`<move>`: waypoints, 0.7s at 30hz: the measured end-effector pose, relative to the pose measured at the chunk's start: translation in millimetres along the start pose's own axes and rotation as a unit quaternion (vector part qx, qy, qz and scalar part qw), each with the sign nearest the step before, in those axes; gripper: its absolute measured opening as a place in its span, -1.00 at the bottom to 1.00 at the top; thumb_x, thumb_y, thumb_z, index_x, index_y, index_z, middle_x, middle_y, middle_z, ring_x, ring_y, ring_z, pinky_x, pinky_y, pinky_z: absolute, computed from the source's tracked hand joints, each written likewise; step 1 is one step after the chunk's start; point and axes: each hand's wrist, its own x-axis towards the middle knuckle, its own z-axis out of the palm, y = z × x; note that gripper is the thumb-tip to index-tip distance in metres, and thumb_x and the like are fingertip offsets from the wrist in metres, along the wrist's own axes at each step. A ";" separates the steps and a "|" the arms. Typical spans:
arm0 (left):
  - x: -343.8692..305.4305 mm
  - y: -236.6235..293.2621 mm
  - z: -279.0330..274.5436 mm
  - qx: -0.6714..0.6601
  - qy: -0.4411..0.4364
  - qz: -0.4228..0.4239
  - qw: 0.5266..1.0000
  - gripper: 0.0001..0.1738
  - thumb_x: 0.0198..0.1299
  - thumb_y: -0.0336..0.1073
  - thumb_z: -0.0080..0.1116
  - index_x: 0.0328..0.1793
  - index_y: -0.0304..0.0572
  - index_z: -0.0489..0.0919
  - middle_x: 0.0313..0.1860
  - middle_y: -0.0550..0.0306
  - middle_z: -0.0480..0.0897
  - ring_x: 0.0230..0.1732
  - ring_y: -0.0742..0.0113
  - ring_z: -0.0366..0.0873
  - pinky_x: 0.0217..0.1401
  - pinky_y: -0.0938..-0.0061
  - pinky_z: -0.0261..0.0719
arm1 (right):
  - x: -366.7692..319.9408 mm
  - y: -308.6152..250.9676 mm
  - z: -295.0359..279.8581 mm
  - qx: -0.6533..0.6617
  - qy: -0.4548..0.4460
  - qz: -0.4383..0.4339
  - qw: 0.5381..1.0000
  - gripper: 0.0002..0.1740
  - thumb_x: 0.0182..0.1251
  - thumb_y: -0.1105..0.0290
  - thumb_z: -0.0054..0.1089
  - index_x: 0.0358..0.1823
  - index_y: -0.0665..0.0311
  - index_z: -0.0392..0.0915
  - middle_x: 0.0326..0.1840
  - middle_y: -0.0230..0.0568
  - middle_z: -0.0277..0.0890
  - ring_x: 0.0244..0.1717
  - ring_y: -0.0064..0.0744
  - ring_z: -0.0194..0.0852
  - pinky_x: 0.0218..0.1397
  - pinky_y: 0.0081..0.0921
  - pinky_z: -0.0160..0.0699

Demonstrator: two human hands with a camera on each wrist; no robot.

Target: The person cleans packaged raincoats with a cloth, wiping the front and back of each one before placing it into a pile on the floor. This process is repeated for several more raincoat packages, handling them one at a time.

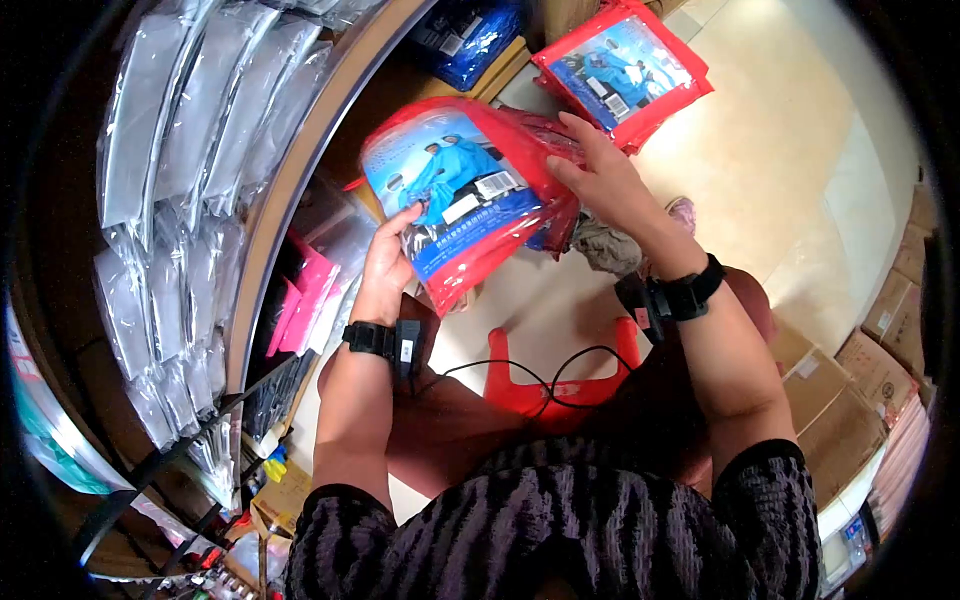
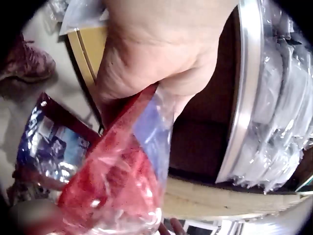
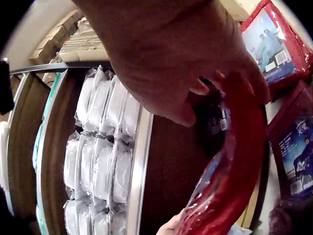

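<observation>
A red plastic-wrapped rain poncho pack [image 1: 455,195], its front printed with figures in blue ponchos, is held tilted above the lap. My left hand [image 1: 392,255] grips its near left edge, thumb on the printed front and fingers underneath. At the far right end, my right hand [image 1: 610,180] holds the crinkled clear wrap. Seen from the right wrist, the right hand [image 3: 181,63] bends over the pack's thick red side [image 3: 239,147]. In the left wrist view, the left hand [image 2: 161,54] pinches a corner of the pack.
Another red poncho pack [image 1: 625,75] lies ahead on the right. A dark blue pack [image 1: 465,40] sits by the shelf. Clear-bagged grey items [image 1: 190,120] line the curved shelf edge [image 1: 300,170] at left. A red stool [image 1: 555,395] stands between the legs; cardboard boxes [image 1: 830,420] are at right.
</observation>
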 end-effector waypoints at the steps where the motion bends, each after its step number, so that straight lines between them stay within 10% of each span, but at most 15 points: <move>1: 5.9 2.4 -8.7 0.013 0.015 0.030 0.999 -0.66 0.13 -0.45 0.16 0.06 -0.37 0.49 -0.06 -0.08 0.61 -0.03 0.08 0.59 0.10 0.17 0.57 | -2.3 -5.0 -6.8 0.008 -0.025 -0.003 1.000 -0.41 0.24 0.20 0.10 0.26 0.29 0.26 0.12 0.14 0.40 0.18 0.09 0.35 0.26 -0.21 0.31; 8: 75.0 56.3 -64.5 0.047 0.068 0.097 0.992 -0.76 0.20 -0.38 0.10 -0.04 -0.32 0.54 -0.09 -0.07 0.63 -0.08 0.05 0.60 0.10 0.11 0.55 | -9.8 -6.4 -27.9 -0.014 -0.108 -0.005 0.994 -0.61 0.26 0.33 0.07 0.06 0.37 0.39 -0.11 0.19 0.49 -0.02 0.07 0.48 0.04 -0.17 0.44; 13: 149.0 90.4 -87.8 -0.046 -0.047 0.067 0.996 -0.72 0.23 -0.37 0.07 0.03 -0.33 0.52 -0.02 -0.08 0.61 -0.01 0.01 0.56 0.18 0.11 0.48 | -16.6 -9.3 -41.2 -0.003 -0.179 0.038 0.983 -0.66 0.28 0.39 0.04 0.05 0.37 0.38 -0.17 0.14 0.50 -0.10 0.12 0.49 -0.04 -0.16 0.46; 16: 191.3 84.7 -95.4 0.001 0.145 0.089 0.985 -0.70 0.23 -0.36 0.07 0.06 -0.31 0.51 0.00 -0.06 0.60 -0.01 0.02 0.56 0.18 0.13 0.48 | -17.5 -6.5 -44.9 -0.030 -0.182 0.029 0.982 -0.64 0.28 0.39 0.05 0.07 0.34 0.37 -0.15 0.12 0.49 -0.11 0.13 0.48 -0.04 -0.15 0.46; 21: 236.8 52.5 -166.8 0.030 0.228 0.143 0.963 -0.70 0.31 -0.28 0.02 0.11 -0.23 0.49 0.06 0.00 0.58 -0.01 0.06 0.54 0.13 0.09 0.50 | -16.4 -10.5 -53.1 -0.058 -0.202 0.049 0.976 -0.58 0.24 0.38 0.10 0.12 0.32 0.34 -0.08 0.08 0.46 -0.09 0.12 0.46 -0.05 -0.14 0.46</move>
